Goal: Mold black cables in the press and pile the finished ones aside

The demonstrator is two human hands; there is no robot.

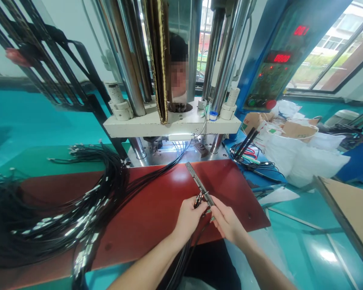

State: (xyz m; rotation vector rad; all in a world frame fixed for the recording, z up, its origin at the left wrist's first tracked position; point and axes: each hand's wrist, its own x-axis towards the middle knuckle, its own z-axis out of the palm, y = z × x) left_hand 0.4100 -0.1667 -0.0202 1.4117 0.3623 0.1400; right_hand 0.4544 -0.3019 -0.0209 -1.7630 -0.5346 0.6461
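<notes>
Over the red-brown board (157, 201), my left hand (187, 217) is closed around the ends of several black cables (183, 262), which hang down toward my lap. My right hand (226, 217) grips the near end of a narrow dark metal bar (195, 175) with a groove along it. The bar slants away toward the press, its far end over the board. Both hands meet at the bar's near end, where small metal cable tips show between the fingers. Whether a tip sits in the groove is too small to tell.
A large bundle of black cables (99, 201) covers the board's left side. Several cables run into the press (172, 129) ahead, beside its steel columns. To the right are a control panel (275, 60), white sacks (299, 149) and a blue surface with cables. A person stands behind the press.
</notes>
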